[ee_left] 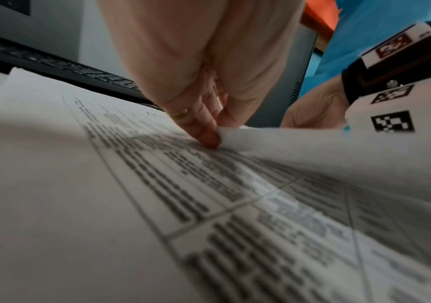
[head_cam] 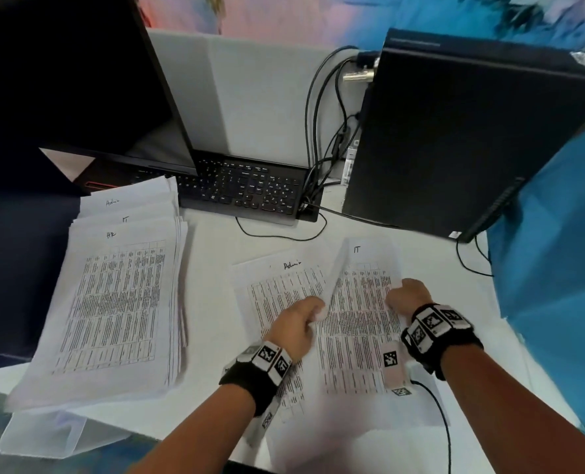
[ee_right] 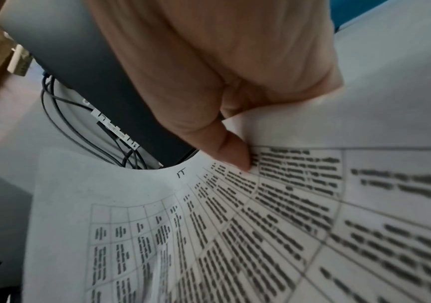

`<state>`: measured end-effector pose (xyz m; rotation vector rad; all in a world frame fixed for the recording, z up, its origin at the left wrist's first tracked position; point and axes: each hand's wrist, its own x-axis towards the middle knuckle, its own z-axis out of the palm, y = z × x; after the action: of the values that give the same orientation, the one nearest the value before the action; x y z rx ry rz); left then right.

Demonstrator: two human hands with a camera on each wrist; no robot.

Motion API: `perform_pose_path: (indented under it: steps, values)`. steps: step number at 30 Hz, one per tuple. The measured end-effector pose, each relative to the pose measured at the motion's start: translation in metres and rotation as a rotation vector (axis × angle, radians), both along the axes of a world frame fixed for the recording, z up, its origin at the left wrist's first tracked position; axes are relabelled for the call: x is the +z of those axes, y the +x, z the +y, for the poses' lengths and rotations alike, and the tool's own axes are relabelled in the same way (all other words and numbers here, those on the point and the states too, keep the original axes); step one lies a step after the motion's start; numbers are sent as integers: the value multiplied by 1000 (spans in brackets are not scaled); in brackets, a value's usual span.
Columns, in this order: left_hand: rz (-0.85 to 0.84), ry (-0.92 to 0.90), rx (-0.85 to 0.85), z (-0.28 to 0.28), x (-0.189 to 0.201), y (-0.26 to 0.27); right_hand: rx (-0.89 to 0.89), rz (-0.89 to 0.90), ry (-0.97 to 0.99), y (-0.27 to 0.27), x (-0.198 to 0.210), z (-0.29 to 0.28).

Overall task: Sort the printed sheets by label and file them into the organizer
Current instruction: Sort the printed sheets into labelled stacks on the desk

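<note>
Now we grip IT sheet (head_cam: 359, 313) w/ both hands: left hand (head_cam: 296, 323) pinches left edge, right hand (head_cam: 408, 295) right edge; sorted stacks (head_cam: 120, 295) lie well left, nearer left hand

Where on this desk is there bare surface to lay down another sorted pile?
A bare strip lies between the HR stack and the Admin sheet, below the keyboard, crossed by one cable. A smaller patch lies right of the IT sheet, below the computer tower. The middle, under both hands, is crowded.
</note>
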<state>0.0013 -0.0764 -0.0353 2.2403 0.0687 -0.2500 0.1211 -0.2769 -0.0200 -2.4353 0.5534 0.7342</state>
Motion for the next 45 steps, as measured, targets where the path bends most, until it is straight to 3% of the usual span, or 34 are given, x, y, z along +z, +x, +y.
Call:
perform_pose_path:
  steps: [7, 10, 13, 15, 18, 22, 27, 30, 34, 40, 43, 45]
  values:
    - [113, -47, -152, -2, -1, -3, 138, -21, -244, -7, 3, 4]
    - [26, 136, -14, 6, 0, 1, 172, -70, -182, -7, 0, 2]
    - [15, 367, 264, 28, -7, 9, 217, -85, -86, -10, 5, 0]
    - [129, 492, 403, 48, -5, 13, 271, -75, -65, -10, 11, 1]
    - [339, 540, 431, 76, 4, 19, 285, -49, 4, -9, 14, 1]
    - [334, 460, 365, 91, 13, 20, 255, -34, 104, -9, 12, 7]
    - [214, 218, 445, 101, 23, 6, 240, -79, 220, -9, 16, 31]
    - [85, 5, 556, 106, 32, -8, 204, -115, 307, -9, 24, 54]
    - [46, -270, 728, 122, 35, -18, 109, -114, 547, -11, 32, 92]
    - [-41, -281, 939, 155, 42, -29, -15, -62, 851, -22, 41, 140]
    - [-88, -366, 1059, 175, 44, -30, 63, 98, 753, -29, 35, 150]
    - [-69, -328, 1068, 190, 39, -28, 121, 168, 688, -34, 27, 156]
